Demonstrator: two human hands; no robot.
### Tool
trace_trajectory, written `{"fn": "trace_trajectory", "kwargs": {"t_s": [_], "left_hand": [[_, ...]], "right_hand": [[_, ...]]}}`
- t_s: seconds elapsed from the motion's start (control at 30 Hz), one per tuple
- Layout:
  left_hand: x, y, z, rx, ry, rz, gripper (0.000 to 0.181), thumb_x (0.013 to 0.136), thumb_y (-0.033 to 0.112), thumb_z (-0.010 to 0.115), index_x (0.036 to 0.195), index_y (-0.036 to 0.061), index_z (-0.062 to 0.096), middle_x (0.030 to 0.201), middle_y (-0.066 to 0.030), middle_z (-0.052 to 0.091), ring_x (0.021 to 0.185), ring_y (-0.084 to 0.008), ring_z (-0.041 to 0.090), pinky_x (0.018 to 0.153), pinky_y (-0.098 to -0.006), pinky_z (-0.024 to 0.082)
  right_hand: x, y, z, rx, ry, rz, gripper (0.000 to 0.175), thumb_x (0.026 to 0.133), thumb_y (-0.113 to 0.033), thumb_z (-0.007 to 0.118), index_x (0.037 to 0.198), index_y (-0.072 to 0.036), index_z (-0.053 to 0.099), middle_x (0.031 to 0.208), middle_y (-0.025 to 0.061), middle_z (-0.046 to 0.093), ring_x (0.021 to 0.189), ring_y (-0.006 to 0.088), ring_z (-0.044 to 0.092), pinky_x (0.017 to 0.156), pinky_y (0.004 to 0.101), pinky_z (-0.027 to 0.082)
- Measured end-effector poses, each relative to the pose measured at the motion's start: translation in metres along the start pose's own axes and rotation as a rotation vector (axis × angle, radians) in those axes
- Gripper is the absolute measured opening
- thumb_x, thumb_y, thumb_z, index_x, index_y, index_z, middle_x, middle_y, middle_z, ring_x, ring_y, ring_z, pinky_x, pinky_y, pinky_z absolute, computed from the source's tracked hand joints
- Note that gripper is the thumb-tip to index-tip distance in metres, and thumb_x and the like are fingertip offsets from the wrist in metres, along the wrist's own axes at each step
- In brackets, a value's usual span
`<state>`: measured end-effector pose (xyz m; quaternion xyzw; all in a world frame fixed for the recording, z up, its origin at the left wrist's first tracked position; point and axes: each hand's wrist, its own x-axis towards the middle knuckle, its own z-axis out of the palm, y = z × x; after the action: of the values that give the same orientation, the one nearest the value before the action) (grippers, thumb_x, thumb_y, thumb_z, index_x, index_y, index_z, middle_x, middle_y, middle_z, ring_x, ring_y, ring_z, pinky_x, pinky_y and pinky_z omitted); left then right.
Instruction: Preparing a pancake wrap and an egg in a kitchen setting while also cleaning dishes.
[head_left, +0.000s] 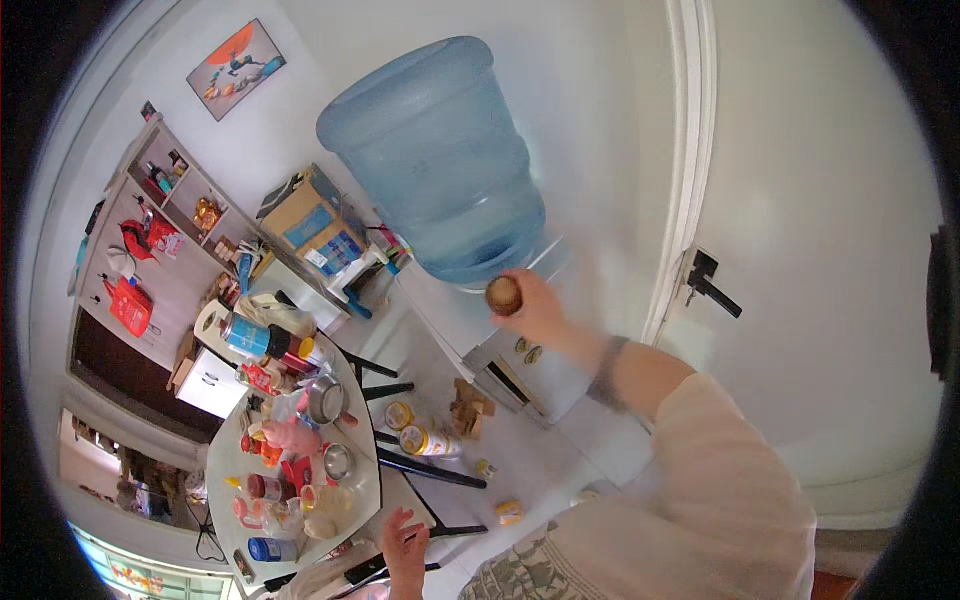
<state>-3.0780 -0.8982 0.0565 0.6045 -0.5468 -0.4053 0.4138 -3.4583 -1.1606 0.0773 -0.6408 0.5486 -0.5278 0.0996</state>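
Observation:
My right hand (536, 309) is closed around a small round brown object (504, 295), perhaps a cup or jar seen end-on; its exact kind cannot be told. It is just below the base of a large blue water-cooler bottle (450, 157), which sits upside down on a white water dispenser (450, 307). Low in the view, beside the dining table's edge, my left hand (406, 541) has its fingers spread and slightly curled, with nothing seen in them.
The table (225, 480) holds jars, metal bowls (326, 399) and bags. Yellow-lidded cans (427, 441) and a torn cardboard piece (471, 409) lie on the floor. A door with a black handle (716, 292) stands at right, taped boxes (311, 221) behind the dispenser.

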Motion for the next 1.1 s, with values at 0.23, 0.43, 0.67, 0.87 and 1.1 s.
{"fn": "trace_trajectory", "kwargs": {"t_s": [0.23,0.43,0.67,0.87,1.1], "left_hand": [[0.008,0.004,0.022,-0.097,0.016,-0.067,0.053,0.079,-0.001,0.064,0.128,0.0045,0.042,0.118,-0.0119,0.053,0.092,-0.0173,0.059,0.077,-0.0292,0.05],[0.006,-0.004,0.016,-0.065,-0.034,-0.14,0.054,0.078,-0.001,0.064,0.127,0.003,0.041,0.119,-0.0117,0.053,0.092,-0.0165,0.058,0.076,-0.0276,0.05],[-0.011,-0.044,-0.021,-0.127,-0.022,-0.199,0.059,0.086,0.006,0.061,0.138,0.0041,0.033,0.126,-0.0118,0.048,0.104,-0.0219,0.054,0.088,-0.0336,0.048],[-0.012,-0.073,-0.026,-0.064,-0.068,-0.085,0.051,0.089,0.014,0.06,0.133,-0.0007,0.039,0.127,-0.0171,0.047,0.1,-0.0222,0.056,0.084,-0.0346,0.05],[-0.024,-0.041,-0.013,-0.007,-0.068,-0.25,0.05,0.09,0.014,0.058,0.134,-0.0015,0.038,0.131,-0.0199,0.044,0.102,-0.0259,0.056,0.084,-0.0354,0.05]], "right_hand": [[-0.003,-0.026,0.047,-0.009,-0.122,0.041,0.082,0.059,-0.029,0.083,0.124,-0.008,0.038,0.123,0.0128,0.039,0.112,0.0341,0.047,0.092,0.0417,0.043],[-0.018,-0.008,0.038,-0.01,0.003,-0.051,0.091,0.053,-0.031,0.086,0.124,-0.006,0.036,0.127,0.0195,0.035,0.12,0.0375,0.037,0.099,0.0451,0.036],[-0.111,0.055,-0.115,-0.459,0.054,0.319,0.082,0.062,-0.028,0.08,0.126,-0.005,0.035,0.13,0.0154,0.034,0.128,0.0351,0.026,0.106,0.0514,0.02],[-0.134,0.116,-0.223,-1.174,0.024,0.693,0.085,0.069,-0.035,0.072,0.135,-0.006,0.028,0.132,0.0103,0.033,0.126,0.0297,0.028,0.107,0.0548,0.013],[-0.132,0.139,-0.216,-1.112,0.017,0.751,0.083,0.072,-0.023,0.065,0.138,-0.002,0.021,0.13,0.0118,0.033,0.125,0.0304,0.028,0.105,0.0517,0.019]]}}
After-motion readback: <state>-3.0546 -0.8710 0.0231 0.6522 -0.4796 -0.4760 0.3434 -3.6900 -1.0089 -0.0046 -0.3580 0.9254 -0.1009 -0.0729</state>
